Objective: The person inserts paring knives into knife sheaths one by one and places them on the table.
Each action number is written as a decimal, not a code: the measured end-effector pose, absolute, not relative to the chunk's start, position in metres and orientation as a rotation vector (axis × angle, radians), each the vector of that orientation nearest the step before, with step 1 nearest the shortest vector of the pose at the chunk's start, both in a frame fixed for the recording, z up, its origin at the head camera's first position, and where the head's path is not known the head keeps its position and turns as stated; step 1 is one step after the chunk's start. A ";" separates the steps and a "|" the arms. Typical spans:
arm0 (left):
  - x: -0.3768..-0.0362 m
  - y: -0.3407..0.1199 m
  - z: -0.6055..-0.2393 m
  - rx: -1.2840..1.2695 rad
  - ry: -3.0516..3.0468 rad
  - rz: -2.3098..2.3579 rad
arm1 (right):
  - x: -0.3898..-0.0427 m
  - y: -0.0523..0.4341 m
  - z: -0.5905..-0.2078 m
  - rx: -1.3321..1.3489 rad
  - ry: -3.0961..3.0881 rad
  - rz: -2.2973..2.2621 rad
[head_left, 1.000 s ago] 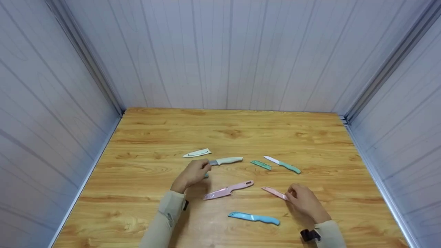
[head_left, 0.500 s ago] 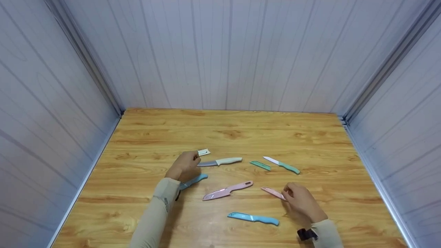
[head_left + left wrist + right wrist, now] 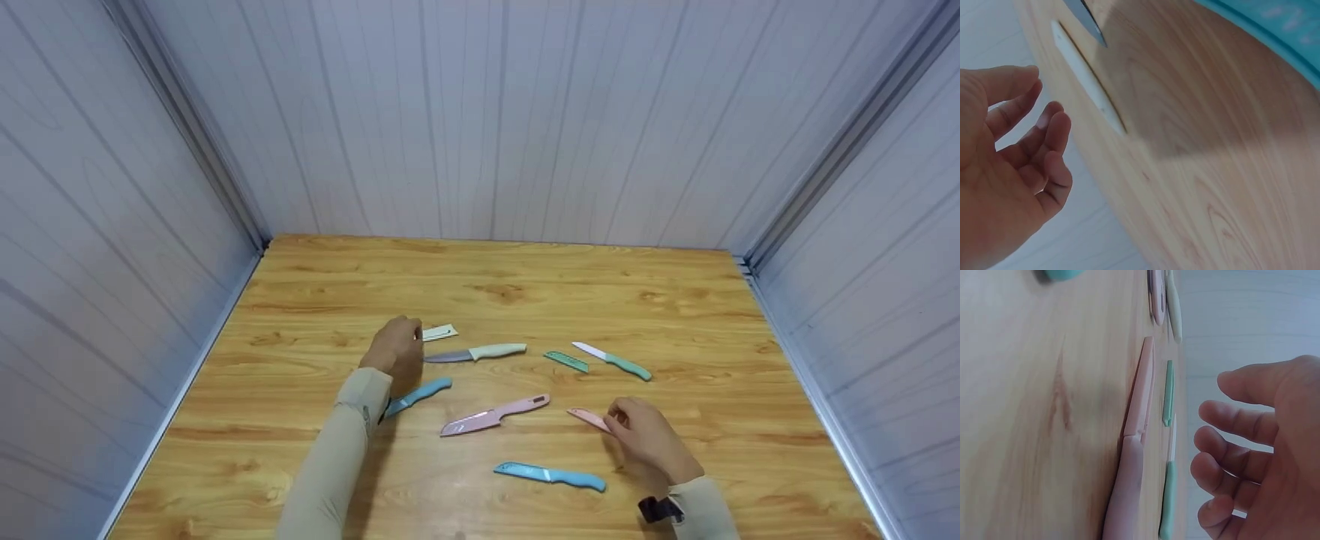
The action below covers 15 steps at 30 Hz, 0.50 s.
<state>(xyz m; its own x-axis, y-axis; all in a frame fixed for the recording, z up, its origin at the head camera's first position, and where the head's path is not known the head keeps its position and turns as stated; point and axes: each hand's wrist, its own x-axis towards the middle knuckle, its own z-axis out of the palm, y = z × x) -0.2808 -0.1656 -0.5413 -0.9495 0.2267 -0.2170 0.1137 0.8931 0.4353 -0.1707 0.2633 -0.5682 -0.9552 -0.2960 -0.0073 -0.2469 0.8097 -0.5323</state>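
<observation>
Left hand [image 3: 394, 347]: fingers loosely curved, thumb near the fingertips, nothing held. Nearest it, flat on the worktop [image 3: 315, 285], a slim cream-white blade sheath [image 3: 1088, 84], apparently plastic. Likely light, stiff and a little slick; being so flat, best pinched across its long edges near the wide, squared end.

Beside the sheath: a cream-handled knife with a bare grey blade [image 3: 495, 351]. Handle is the only sensible hold; edge could cut.

Right hand [image 3: 651, 436]: fingers relaxed, narrow gap to the thumb, holding nothing. In the wrist view it is apart from a pink-handled knife in a pink sheath [image 3: 1134, 422], lying on the worktop. Probably light and rigid, smooth-skinned. Take the rounded handle; lifting by the sheath alone might slide it off.
</observation>
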 end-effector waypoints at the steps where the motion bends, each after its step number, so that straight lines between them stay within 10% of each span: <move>1: -0.285 -0.167 -0.544 0.246 2.896 0.670 | -0.171 0.262 -0.568 -0.439 2.902 -0.838; 15: -0.300 -0.171 -0.560 0.175 2.933 0.610 | -0.177 0.239 -0.561 -0.435 2.850 -0.831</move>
<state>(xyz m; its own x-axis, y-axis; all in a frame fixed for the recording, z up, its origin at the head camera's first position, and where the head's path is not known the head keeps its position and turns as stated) -0.2996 -0.1706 -0.5597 -0.9834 0.1421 -0.1130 0.0853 0.9109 0.4038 -0.1770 0.2389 -0.5613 -0.9481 -0.3133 -0.0540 -0.2352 0.8055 -0.5440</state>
